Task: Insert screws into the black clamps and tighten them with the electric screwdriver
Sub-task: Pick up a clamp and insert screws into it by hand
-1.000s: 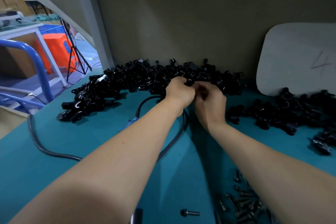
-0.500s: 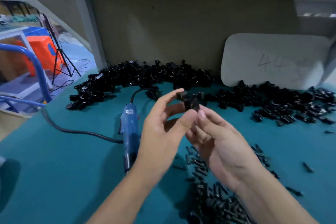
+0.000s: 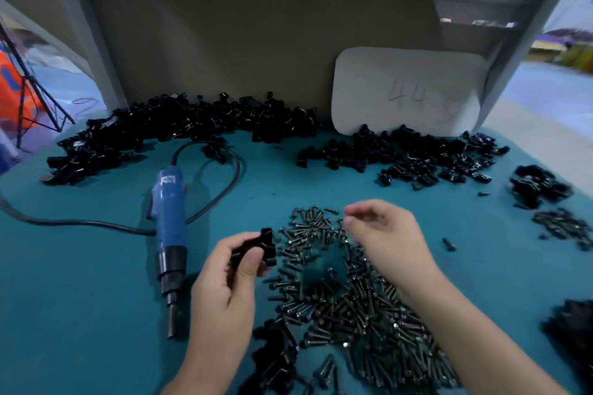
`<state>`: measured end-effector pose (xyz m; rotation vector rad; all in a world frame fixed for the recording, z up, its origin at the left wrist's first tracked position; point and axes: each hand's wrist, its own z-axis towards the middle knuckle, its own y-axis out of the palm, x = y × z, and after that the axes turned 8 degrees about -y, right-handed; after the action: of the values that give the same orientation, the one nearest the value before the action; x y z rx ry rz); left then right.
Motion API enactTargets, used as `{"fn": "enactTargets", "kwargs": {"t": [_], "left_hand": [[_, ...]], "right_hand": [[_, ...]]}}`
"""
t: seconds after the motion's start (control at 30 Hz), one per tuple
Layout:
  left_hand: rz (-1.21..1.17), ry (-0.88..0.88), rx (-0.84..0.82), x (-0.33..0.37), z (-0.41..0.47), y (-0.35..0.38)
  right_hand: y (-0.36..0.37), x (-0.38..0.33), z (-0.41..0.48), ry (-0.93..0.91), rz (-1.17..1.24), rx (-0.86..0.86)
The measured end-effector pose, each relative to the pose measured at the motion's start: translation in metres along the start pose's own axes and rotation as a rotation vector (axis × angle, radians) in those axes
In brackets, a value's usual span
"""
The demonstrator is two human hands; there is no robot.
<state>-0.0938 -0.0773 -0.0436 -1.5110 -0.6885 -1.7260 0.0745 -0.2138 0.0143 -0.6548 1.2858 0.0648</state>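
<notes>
right hand [image 3: 383,236] came off the clamp [image 3: 266,239], over the screws [image 3: 353,305], couldn't tell if pinching one; left hand [image 3: 224,282] gripped the clamp alone. insertion looked next.

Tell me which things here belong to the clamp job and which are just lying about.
Job: black plastic clamp in left hand; heap of dark metal screws; blue electric screwdriver; piles of black clamps.
Lying about: white rounded board marked 44; orange stool.
</notes>
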Motion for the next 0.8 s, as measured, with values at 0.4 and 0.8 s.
{"fn": "enactTargets", "kwargs": {"t": [0.4,0.8], "left_hand": [[-0.034,0.058,0.159,-0.011,0.001,0.014],[0.001,0.087,0.174,-0.014,0.007,0.020]], "right_hand": [[-0.089,0.094,0.218,-0.001,-0.766,0.287],[-0.107,0.139,0.314,0.294,-0.872,0.112]]}}
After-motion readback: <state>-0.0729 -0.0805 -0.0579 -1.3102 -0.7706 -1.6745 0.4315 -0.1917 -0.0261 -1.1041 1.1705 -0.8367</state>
